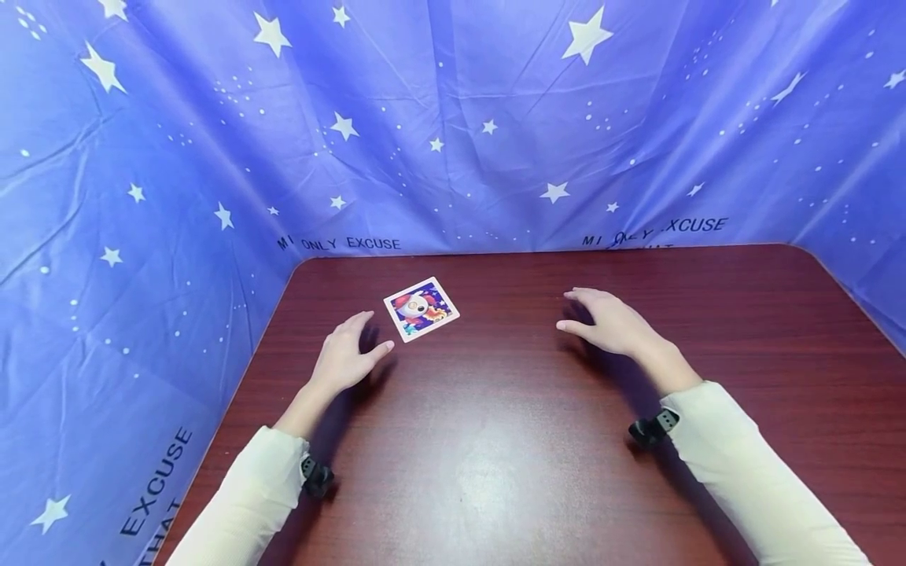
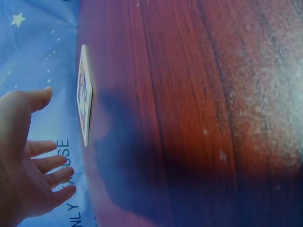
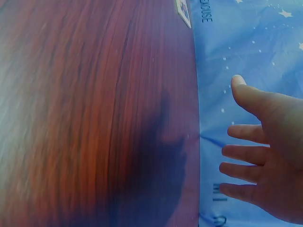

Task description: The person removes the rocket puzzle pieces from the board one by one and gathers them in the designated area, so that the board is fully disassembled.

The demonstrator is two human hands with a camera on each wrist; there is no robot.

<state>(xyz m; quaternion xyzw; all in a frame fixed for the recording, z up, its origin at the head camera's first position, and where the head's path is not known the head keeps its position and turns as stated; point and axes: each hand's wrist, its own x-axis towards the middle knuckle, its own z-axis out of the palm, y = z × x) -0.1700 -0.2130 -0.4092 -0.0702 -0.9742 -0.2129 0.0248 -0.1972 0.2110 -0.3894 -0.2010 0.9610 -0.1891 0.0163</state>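
Observation:
A square picture tile (image 1: 421, 309) with a pale border and a colourful cartoon print lies flat on the table, left of the middle toward the back. My left hand (image 1: 344, 351) hovers just to its left and nearer to me, fingers relaxed, holding nothing. In the left wrist view the tile (image 2: 84, 96) shows edge-on, with a gap between it and the hand (image 2: 28, 161). Farther to the right, my right hand (image 1: 610, 322) is held above the table with spread fingers and nothing in them. The right wrist view catches only a corner of the tile (image 3: 183, 13).
The dark red wooden table (image 1: 481, 440) has a glossy bright patch near its front. Blue star-printed cloth (image 1: 453, 118) hangs behind it and along both sides. A small black device (image 1: 316, 477) sits at the left wrist, another black device (image 1: 653, 428) at the right.

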